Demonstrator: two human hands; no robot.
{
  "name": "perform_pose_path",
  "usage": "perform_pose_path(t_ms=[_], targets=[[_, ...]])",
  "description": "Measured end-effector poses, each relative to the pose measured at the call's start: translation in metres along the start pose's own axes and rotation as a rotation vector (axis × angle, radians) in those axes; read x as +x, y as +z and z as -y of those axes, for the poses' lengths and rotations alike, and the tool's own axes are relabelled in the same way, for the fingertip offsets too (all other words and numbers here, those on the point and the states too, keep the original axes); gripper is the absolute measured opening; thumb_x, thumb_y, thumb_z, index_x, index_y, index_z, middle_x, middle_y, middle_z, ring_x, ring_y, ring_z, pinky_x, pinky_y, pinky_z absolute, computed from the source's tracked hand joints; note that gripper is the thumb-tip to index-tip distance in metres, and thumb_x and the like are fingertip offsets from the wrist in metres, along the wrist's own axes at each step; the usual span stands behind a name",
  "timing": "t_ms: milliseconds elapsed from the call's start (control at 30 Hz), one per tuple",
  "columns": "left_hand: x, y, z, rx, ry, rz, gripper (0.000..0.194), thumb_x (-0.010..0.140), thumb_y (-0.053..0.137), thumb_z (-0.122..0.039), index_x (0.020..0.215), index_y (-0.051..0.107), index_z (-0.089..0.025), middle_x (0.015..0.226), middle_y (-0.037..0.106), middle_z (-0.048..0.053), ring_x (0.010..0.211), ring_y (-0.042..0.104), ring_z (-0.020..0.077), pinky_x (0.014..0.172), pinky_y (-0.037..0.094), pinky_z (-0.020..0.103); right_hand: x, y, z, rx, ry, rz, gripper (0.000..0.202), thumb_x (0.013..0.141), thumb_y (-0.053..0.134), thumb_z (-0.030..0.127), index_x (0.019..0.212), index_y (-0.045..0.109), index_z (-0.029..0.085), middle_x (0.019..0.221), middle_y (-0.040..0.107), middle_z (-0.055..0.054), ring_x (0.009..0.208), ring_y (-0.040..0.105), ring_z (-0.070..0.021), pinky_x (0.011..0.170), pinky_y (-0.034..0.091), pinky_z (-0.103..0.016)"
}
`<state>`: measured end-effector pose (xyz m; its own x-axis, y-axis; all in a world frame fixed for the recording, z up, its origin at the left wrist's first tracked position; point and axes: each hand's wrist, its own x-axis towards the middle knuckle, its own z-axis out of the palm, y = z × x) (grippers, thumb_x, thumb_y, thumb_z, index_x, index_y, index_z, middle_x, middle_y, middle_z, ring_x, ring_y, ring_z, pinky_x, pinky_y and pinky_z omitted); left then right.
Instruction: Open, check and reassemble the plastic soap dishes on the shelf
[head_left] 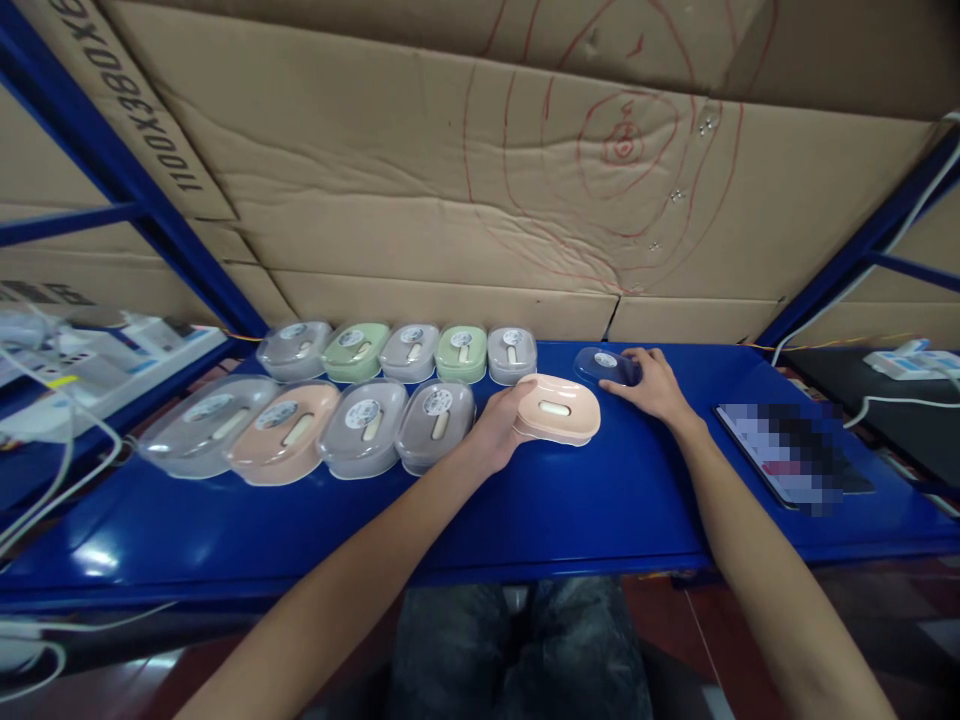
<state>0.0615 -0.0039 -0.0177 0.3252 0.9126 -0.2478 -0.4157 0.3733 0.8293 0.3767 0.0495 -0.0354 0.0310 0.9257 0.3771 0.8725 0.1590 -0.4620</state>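
Note:
My left hand [501, 428] grips the left end of a peach soap box [574, 407], tilted toward me with a white oval piece in its middle. Its top is uncovered. To the right, my right hand [651, 382] has its thumb and fingers round the right end of a clear plastic lid [600, 366] bearing a round label, close to the blue tabletop. Left of my left hand stand two rows of lidded boxes; the nearest is a grey soap box [435, 425], with another grey box [512, 355] behind.
More lidded boxes include a peach one [281, 440] and a green one [356, 352]. A tablet-like device [787, 455] lies on the right of the blue table [585, 520]. Power strips and white cables [120, 360] sit far left. A cardboard wall [375, 150] rises behind.

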Motion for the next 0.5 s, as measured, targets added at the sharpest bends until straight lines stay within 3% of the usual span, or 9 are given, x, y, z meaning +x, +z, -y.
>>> perform_pose_path(t_ms=[200,367,433,500], targets=[[-0.002,0.004,-0.005,-0.039,-0.029,0.032,0.046,0.099,0.068,-0.049,0.127,0.077,-0.014,0.126,0.082,0.017,0.116,0.077,0.0349,0.094,0.066,0.048,0.0,0.001,0.004,0.033,-0.012,-0.009,0.075,0.072,0.09,0.068,0.129,0.071,0.022,0.131,0.074,-0.02,0.128,0.068,-0.0459,0.114,0.053,-0.064],[-0.011,0.014,-0.018,-0.11,-0.102,0.022,0.049,0.106,0.052,-0.052,0.121,0.078,-0.014,0.121,0.083,0.017,0.117,0.076,0.0374,0.095,0.065,0.057,0.003,-0.007,0.019,0.416,0.167,-0.116,0.076,0.065,0.092,0.074,0.117,0.074,0.023,0.116,0.08,-0.014,0.112,0.076,-0.0378,0.108,0.058,-0.059],[-0.014,0.017,-0.022,-0.143,-0.135,0.012,0.05,0.107,0.049,-0.052,0.12,0.078,-0.012,0.118,0.083,0.017,0.116,0.076,0.0381,0.094,0.065,0.058,0.001,-0.014,0.033,0.598,0.137,-0.079,0.076,0.067,0.093,0.074,0.121,0.074,0.025,0.116,0.08,-0.01,0.115,0.076,-0.035,0.112,0.057,-0.057],[-0.015,0.018,-0.024,-0.162,-0.14,0.015,0.051,0.106,0.051,-0.052,0.121,0.077,-0.012,0.118,0.082,0.018,0.116,0.076,0.0385,0.094,0.065,0.059,-0.005,-0.022,0.05,0.717,0.026,0.053,0.076,0.068,0.096,0.069,0.128,0.073,0.028,0.12,0.079,-0.008,0.12,0.075,-0.0333,0.117,0.056,-0.055]])
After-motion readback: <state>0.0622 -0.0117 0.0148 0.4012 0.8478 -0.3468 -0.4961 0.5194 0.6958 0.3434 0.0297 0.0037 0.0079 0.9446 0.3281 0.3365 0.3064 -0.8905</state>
